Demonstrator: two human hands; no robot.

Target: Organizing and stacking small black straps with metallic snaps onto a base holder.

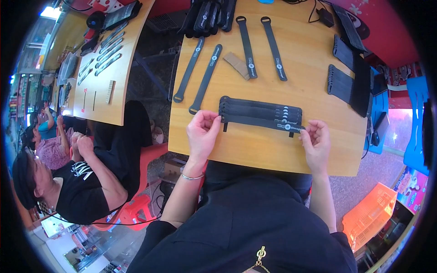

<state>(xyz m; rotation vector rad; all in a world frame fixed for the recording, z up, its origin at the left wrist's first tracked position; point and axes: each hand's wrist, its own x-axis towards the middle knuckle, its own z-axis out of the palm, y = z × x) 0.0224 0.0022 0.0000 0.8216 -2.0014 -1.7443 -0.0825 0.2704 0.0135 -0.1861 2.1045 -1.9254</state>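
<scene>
A neat overlapping row of black straps [259, 108] lies across the near part of the wooden table. Their rounded, holed ends are at the left and white printed marks at the right. My left hand [203, 134] pinches the left end of the nearest strap [259, 123] between thumb and fingers. At its right end, the thumb and fingertips of my right hand [316, 143] close on the tip. Two short dark tabs stick out below the row, one near each end. Beyond my hands, two single straps [207, 79] slant at the left, and two more [274, 48] lie farther back.
A brown cardboard piece [236, 65] touches one loose strap. Black strap bundles [209, 17] sit at the far edge, with more stacks [341, 84] at the right. Left, a person [91, 177] sits by another table [119, 98]. An orange basket [371, 214] stands low at the right.
</scene>
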